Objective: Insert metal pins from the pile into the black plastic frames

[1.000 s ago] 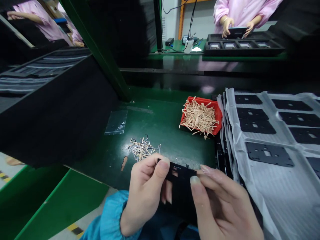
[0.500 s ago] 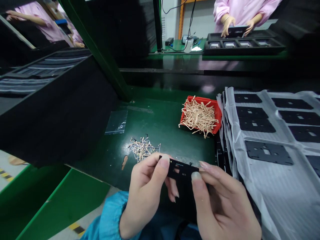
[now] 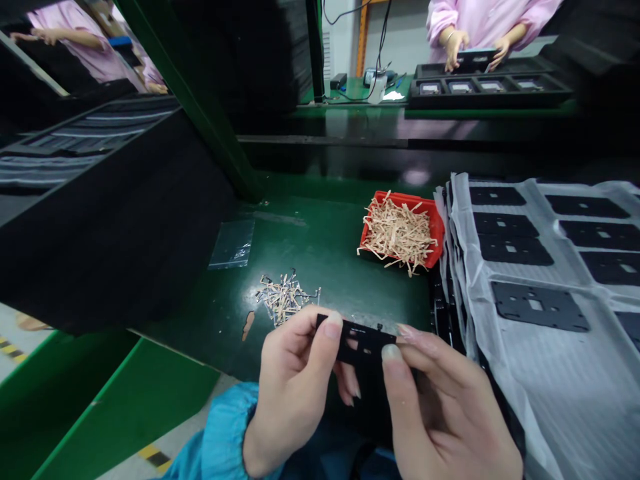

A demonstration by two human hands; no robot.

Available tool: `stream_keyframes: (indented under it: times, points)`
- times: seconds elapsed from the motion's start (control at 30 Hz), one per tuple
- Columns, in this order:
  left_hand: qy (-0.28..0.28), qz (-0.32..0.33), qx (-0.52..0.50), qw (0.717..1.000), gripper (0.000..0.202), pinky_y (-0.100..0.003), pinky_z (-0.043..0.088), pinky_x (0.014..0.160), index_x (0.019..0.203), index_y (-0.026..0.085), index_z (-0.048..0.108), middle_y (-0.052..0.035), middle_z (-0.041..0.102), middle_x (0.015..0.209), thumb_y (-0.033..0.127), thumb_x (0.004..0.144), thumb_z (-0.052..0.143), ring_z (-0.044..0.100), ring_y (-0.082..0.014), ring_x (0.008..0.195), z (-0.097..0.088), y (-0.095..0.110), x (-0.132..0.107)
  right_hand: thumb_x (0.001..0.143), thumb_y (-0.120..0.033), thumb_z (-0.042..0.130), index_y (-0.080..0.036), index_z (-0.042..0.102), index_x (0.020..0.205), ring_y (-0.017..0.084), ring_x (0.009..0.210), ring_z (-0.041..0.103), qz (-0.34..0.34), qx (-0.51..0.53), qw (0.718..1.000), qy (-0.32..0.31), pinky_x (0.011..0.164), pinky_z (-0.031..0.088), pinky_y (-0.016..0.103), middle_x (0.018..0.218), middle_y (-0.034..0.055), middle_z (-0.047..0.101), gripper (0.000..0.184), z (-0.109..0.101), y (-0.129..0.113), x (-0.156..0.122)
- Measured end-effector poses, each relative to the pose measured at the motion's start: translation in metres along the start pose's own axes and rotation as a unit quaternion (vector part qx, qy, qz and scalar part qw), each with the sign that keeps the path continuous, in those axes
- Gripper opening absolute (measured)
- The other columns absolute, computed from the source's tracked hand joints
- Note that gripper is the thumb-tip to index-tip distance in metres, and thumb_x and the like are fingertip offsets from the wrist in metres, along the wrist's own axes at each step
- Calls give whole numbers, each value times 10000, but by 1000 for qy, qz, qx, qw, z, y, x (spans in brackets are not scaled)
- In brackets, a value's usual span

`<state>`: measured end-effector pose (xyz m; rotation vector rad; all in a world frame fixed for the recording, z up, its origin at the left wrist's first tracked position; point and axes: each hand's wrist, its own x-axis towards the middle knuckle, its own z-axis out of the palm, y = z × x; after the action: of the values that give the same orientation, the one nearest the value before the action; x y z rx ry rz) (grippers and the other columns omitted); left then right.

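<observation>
Between my two hands is a thin black plate point(image 3: 365, 343) with small cut-outs, its upper edge facing away from me. My left hand point(image 3: 297, 383) pinches its left end, thumb on the near face and fingers behind. At the right end my right hand point(image 3: 440, 400) grips it, the thumb pressed on the face and the fingertips along the top corner. A tiny dark bit point(image 3: 380, 327) stands up from the top edge near the right. Just beyond my left hand lies a pile of small thin flex strips point(image 3: 285, 297).
A red bin point(image 3: 437, 233) heaped with beige paper-like strips point(image 3: 397, 230) stands behind. Right of it, white foam sheeting point(image 3: 540, 373) bears several black plates point(image 3: 540, 307). A clear bag point(image 3: 233, 243) and a brown scrap point(image 3: 248, 325) lie left. Co-workers in pink work beyond.
My left thumb has shifted slightly right along the plate, and the plate has tilted a little. Both hands keep their grip; the surroundings stay the same.
</observation>
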<state>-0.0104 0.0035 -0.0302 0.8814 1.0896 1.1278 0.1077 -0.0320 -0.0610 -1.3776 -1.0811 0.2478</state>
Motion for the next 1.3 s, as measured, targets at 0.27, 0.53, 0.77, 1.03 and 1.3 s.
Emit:
stream_keyframes:
  times: [0.27,0.53,0.77,1.03,1.3]
  points:
    - [-26,24,1,999,301,-175,546,463,888,160,705,-3,690,575,418,1036,655,639,-111,467,-1,-1,0,860,-94,792,-226,776,1125,93,746,792,5,13,1000,3,737,636,125,954,-21,836,296,2,0,0]
    - [-18,17,-7,1000,339,-155,537,476,840,165,650,24,644,598,455,1012,691,617,-86,477,3,0,2,875,-119,779,-238,782,1102,104,774,800,1,3,1000,-8,803,646,153,979,-17,840,257,1,-1,-2]
    - [-43,29,-7,999,251,-150,547,511,930,167,708,0,704,671,384,1045,657,650,-95,557,1,-3,3,887,-108,766,-235,781,1122,112,764,803,7,15,1000,1,728,654,153,958,-12,840,267,0,0,1]
    - [-42,51,-6,998,199,-152,555,538,940,185,733,-1,732,709,337,1046,663,702,-106,601,1,-3,4,877,-117,779,-246,783,1116,111,745,802,12,21,1000,1,783,668,165,973,-22,838,272,1,1,0]
    - [-73,25,-48,996,272,-174,597,566,879,164,792,-30,768,725,346,1040,671,731,-125,607,-4,3,5,892,-139,768,-243,779,1123,105,747,803,16,22,1000,-10,729,653,131,938,-19,836,254,-1,3,1]
